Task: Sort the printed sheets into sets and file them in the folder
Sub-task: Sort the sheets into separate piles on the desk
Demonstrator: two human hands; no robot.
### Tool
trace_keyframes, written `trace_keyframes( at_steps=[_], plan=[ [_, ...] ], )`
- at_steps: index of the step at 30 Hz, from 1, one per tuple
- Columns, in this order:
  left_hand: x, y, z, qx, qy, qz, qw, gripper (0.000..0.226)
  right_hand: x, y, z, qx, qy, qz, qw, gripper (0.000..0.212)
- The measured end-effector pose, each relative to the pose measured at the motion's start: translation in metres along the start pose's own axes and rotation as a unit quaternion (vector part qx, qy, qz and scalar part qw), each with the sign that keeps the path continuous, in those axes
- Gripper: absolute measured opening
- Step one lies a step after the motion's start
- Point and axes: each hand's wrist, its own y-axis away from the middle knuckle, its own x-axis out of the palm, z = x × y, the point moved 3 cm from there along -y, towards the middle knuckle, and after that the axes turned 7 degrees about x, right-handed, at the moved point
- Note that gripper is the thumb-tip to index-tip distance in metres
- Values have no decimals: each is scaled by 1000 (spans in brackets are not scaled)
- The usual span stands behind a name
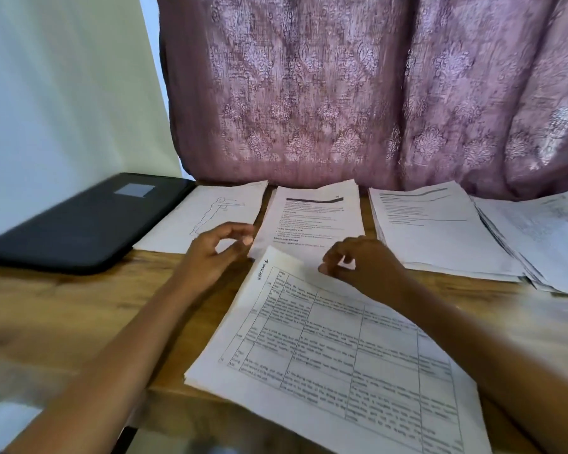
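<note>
Wooden tabletop (46,322) carries the table-printed stack (325,355) nearest me, with the sorted piles (433,231) in a row beyond it and the black folder (79,221) lying closed at far left. My left hand (220,250) hovers with fingers loosely curled, its grip on nothing. My right hand (361,262) curls at the stack's far edge, and I cannot tell whether its grip has the top sheet. I should peel off one sheet only, read its heading, then lay it square on the matching pile.

The curtain (374,93) is mauve with paler damask flowers. My folder (79,224) is black with a grey square patch. My sheets (433,231) are white, printed black; the nearest sheet (341,355) bears a grid. The table (63,306) is brown wood.
</note>
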Motion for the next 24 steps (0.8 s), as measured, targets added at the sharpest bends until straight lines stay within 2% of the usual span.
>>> trace_keyframes(
  at_steps=[2,5,8,13,16,19,21,24],
  plan=[
    [4,13,-4,6,-29,55,998,37,6,5,-3,20,11,28,999,34],
    [13,18,-1,53,-113,144,982,68,9,6,-5,39,-10,49,998,33],
    [16,17,6,91,-141,159,973,88,13,8,-4,43,-26,55,997,35],
    [18,12,14,153,-153,126,968,72,19,14,2,12,-43,40,998,39],
    [19,11,14,131,-145,120,973,58,23,11,0,9,-52,34,998,41],
    [20,10,12,122,-139,115,976,32,25,10,-4,11,-82,15,997,39],
    [20,10,8,157,-134,85,975,15,23,10,-5,3,-126,2,992,38],
    [16,7,-2,171,-95,13,981,14,17,6,-8,22,-166,5,986,34]
  ],
)
